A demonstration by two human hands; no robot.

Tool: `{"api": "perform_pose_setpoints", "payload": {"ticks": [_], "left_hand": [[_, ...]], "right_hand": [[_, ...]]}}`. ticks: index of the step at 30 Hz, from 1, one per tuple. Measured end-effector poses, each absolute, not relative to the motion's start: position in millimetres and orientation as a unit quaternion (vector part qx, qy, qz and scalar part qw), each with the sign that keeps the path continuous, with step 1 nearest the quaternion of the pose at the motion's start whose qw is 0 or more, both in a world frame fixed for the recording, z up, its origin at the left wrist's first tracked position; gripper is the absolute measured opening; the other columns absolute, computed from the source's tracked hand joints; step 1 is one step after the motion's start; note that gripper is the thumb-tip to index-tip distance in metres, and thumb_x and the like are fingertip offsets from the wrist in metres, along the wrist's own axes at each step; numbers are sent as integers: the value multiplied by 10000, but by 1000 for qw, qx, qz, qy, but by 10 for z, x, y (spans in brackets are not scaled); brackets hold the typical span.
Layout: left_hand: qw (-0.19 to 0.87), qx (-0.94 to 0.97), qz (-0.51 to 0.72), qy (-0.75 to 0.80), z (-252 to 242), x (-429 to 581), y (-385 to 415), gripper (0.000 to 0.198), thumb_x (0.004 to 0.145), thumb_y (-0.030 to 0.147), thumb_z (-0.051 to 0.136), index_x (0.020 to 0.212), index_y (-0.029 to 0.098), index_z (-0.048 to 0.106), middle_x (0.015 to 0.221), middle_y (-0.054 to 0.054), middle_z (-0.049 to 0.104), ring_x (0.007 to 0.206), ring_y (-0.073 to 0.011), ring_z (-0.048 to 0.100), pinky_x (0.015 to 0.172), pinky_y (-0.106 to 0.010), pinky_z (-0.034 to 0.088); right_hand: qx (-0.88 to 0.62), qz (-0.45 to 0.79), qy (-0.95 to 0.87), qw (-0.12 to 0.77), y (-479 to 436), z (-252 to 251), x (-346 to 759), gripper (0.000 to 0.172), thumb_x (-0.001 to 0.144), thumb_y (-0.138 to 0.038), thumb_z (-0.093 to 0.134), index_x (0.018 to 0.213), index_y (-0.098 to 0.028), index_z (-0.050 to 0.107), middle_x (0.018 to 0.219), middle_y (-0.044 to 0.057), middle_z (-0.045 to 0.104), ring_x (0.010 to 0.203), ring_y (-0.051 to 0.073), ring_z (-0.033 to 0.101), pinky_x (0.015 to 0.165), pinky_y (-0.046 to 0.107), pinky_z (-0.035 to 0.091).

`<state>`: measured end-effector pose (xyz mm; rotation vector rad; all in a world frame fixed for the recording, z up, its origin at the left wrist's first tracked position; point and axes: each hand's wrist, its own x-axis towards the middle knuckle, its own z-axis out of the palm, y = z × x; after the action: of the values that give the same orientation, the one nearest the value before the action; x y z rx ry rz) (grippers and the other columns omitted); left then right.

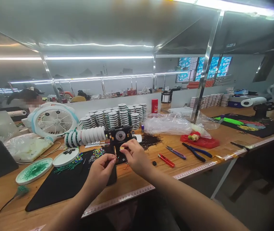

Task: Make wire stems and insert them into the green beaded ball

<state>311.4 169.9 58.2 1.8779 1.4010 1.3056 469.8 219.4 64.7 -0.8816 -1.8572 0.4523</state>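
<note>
My left hand (100, 171) is closed in a pinch over the edge of the black mat (71, 183); what its fingertips hold is too small to make out. Close by on the right, my right hand (138, 158) pinches a small tan piece (121, 148) between thumb and finger. Both hands are just in front of a black winding device with a round dial (120, 135), which carries a row of white spools (92, 135) to the left. Colourful beads (96, 154) and green strands (68, 167) lie on the mat.
A white plate (66, 157) and a green-filled plate (34, 171) are at left, near a fan (55, 120). Stacked spools (123, 115) stand behind. On the right lie a red lighter (166, 160), snips (176, 152) and blue-handled pliers (196, 151). A person is beyond the partition.
</note>
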Motion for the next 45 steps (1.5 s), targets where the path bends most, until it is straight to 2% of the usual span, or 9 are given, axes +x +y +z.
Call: {"api": "perform_pose_setpoints", "payload": {"ticks": [4,8,14,16,19,25,33,40,45], "left_hand": [[483,503,522,490,593,3146,1687,228,735,365,622,763,139,617,461,54,423,447,-78,340,461,-190,265],[526,468,543,458,563,3165,1696,202,698,320,661,725,126,613,458,51,434,453,-64,318,473,-183,254],[315,664,460,498,636,3121,1670,155,803,298,554,786,165,632,670,-14,575,642,-139,515,614,-245,400],[193,744,436,467,635,3111,1673,151,839,237,497,792,183,630,861,-45,598,830,-174,543,768,-291,421],[76,793,415,440,579,3115,1721,208,881,187,405,800,188,597,933,-61,548,885,-175,530,785,-297,442],[3,845,375,381,514,3132,1850,229,893,96,325,840,179,531,1003,-85,533,922,-154,550,810,-286,482],[-159,879,299,336,465,2900,1845,340,843,36,365,1140,124,505,1169,-139,558,1101,-217,525,933,-353,463],[-155,880,294,339,365,2873,1880,318,869,91,368,1160,133,490,1204,-152,535,1140,-229,494,938,-378,451],[2,813,334,477,559,3059,1787,216,875,166,373,901,182,587,893,-74,636,824,-189,606,763,-326,482]], "right_hand": [[-406,345,-728,431,2026,517,4687,221,729,-366,660,677,-151,662,669,25,606,655,135,525,603,244,382],[-382,365,-733,428,1926,374,4647,197,780,-313,603,697,-145,663,677,30,596,636,125,517,571,230,387],[-245,53,-870,425,1922,517,4749,219,844,-111,409,884,-168,617,1009,86,546,927,172,489,806,298,408],[-253,99,-868,416,2014,604,4739,212,839,-93,404,865,-172,599,999,66,539,900,147,502,792,269,417],[-331,264,-809,408,2210,690,4685,125,806,-133,493,724,-161,583,812,23,543,743,115,513,684,233,425],[-357,452,-744,338,2495,663,4643,79,755,-192,557,706,-138,586,553,-8,558,487,102,542,413,179,392],[-317,520,-726,318,2434,639,4798,260,799,-329,513,728,-104,621,670,42,609,610,112,567,489,195,468],[-286,508,-753,304,2344,669,4867,140,748,-234,575,745,-121,658,601,-16,552,492,54,426,460,172,343],[-292,434,-773,359,2272,650,4828,91,768,-166,555,750,-138,640,679,-1,586,634,91,504,605,206,396]]}}
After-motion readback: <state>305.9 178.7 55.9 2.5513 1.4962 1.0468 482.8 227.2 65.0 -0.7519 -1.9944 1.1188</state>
